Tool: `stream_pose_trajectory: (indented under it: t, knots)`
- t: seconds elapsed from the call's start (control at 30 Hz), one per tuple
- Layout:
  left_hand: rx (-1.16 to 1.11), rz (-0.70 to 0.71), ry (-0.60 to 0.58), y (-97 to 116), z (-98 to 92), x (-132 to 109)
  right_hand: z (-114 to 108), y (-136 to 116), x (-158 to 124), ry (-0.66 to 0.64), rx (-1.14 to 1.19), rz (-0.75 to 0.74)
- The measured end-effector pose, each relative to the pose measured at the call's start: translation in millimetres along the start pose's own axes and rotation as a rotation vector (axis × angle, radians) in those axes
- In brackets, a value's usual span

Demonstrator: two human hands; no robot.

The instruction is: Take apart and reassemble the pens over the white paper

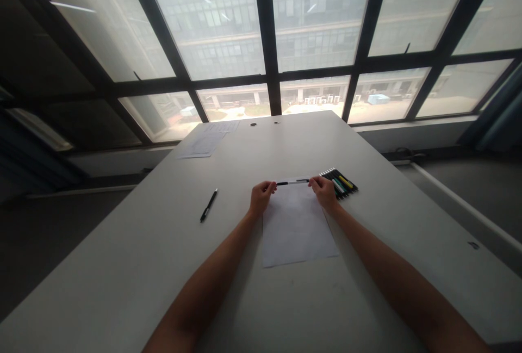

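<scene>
Between my two hands a black-and-white pen (292, 182) is held level, over the far end of a white sheet of paper (299, 230). My left hand (261, 196) pinches one end of the pen between thumb and fingers. The other end is gripped by my right hand (323, 191) in the same way. Just beyond my right hand lies a row of several dark pens or markers (341, 181), some with yellow, green or white parts; my hand hides some of them. A single black pen (209, 205) rests on the table to the left of my left hand.
The white table (163, 255) stretches away to tall windows with dark frames (267, 37). Printed papers (204, 141) lie at its far left. Two small dark spots sit near the far edge, and a small dark piece (473, 245) is near the right edge.
</scene>
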State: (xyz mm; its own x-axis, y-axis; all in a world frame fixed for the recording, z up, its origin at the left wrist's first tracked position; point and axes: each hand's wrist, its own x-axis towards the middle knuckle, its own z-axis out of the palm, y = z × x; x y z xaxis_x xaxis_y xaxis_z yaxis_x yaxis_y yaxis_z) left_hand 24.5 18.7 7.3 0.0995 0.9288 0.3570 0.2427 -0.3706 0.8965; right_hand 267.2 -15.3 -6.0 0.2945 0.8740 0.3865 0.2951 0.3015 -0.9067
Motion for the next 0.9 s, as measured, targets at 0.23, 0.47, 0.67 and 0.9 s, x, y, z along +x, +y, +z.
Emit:
stream_pose_trajectory:
  t: [0.23, 0.47, 0.67, 0.9]
  knots:
    - [0.004, 0.001, -0.007, 3.0, -0.2, -0.5, -0.6, 0.9, -0.3, 0.000, -0.003, -0.002]
    - [-0.005, 0.003, -0.015, 1.0, 0.8, 0.1, -0.6, -1.6, -0.3, -0.006, -0.014, -0.002]
    - [-0.008, -0.001, -0.015, 1.6, 0.5, 0.3, -0.3, -1.3, 0.1, -0.004, -0.019, -0.009]
    - [-0.021, -0.004, -0.013, 0.5, 0.5, 0.1, 0.1, -1.2, -0.8, 0.000, -0.014, -0.015]
